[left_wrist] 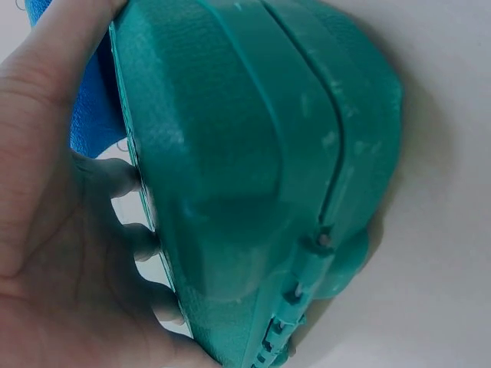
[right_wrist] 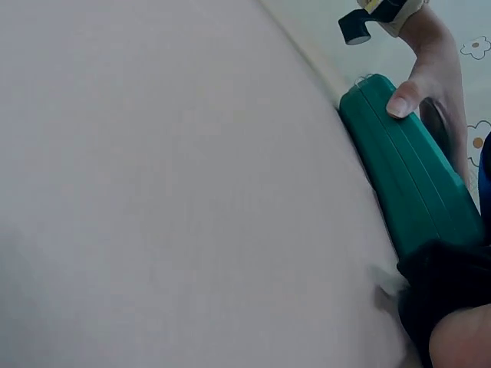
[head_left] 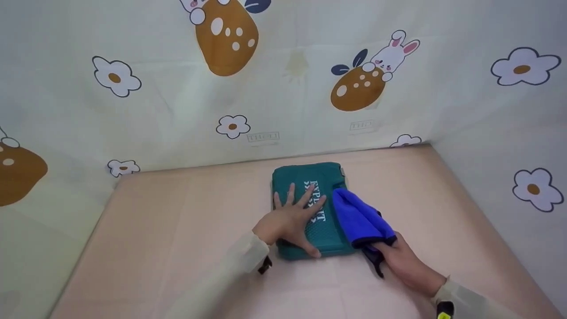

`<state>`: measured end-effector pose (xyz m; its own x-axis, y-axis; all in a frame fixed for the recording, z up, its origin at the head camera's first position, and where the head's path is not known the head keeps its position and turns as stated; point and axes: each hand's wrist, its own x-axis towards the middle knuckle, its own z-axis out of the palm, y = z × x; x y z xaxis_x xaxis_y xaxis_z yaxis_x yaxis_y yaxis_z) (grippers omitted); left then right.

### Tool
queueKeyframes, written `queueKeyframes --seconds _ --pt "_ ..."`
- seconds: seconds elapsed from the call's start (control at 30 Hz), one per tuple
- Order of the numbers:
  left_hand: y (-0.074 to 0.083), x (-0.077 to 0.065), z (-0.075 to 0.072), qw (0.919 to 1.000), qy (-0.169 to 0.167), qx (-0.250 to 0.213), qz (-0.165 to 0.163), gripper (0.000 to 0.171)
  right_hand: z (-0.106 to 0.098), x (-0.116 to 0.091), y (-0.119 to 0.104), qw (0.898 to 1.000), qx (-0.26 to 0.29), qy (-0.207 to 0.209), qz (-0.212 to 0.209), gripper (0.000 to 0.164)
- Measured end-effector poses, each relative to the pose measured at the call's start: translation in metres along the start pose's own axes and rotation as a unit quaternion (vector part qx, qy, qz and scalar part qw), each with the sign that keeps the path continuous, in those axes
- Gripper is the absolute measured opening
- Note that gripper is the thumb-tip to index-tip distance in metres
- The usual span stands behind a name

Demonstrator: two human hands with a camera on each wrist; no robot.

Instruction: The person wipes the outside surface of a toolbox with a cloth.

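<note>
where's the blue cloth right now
In the head view, the blue cloth is right of centre, at the right edge of the green case, with its near end at the person's right hand.

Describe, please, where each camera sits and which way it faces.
Head: head-worn, facing forward and down at the green rectangular hard case and blue black-edged cloth; left hand, right hand, pale sleeves show.
Left: on left wrist, facing the case's edge and hinges; left hand shows.
Right: on right wrist, facing across pale tabletop and case; both hands partly show.
Head and left share the case, cloth and left hand.
</note>
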<state>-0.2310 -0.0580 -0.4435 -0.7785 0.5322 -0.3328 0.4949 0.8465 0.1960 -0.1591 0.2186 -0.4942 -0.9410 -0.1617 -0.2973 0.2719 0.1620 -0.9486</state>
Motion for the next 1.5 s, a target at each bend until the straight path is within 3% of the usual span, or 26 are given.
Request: queueKeyframes --seconds 0.2,0.37,0.67,1.0,1.3,1.5 --pt "0.000 -0.001 0.002 1.0000 0.001 0.000 0.000 0.133 0.003 -0.008 0.003 1.000 -0.014 0.016 0.004 0.057" --pt "0.001 -0.002 0.002 1.0000 0.001 -0.002 -0.002 0.132 0.006 -0.013 0.002 0.999 -0.044 0.011 0.026 0.063" --pt "0.001 -0.001 -0.001 0.9999 0.001 -0.011 -0.007 0.132 0.010 -0.007 -0.003 1.000 -0.017 0.014 0.009 0.058" --pt "0.001 -0.002 -0.001 0.9999 -0.001 -0.013 -0.003 0.130 0.006 0.014 -0.007 0.993 -0.062 -0.031 -0.090 0.044" --pt "0.002 0.000 0.000 0.9998 -0.012 -0.014 -0.006 0.130 0.000 0.042 -0.013 0.991 -0.071 -0.039 -0.108 0.041" --pt "0.001 0.000 -0.001 0.9997 -0.018 -0.011 -0.011 0.130 0.002 0.063 -0.020 0.992 -0.061 -0.032 -0.106 0.047"
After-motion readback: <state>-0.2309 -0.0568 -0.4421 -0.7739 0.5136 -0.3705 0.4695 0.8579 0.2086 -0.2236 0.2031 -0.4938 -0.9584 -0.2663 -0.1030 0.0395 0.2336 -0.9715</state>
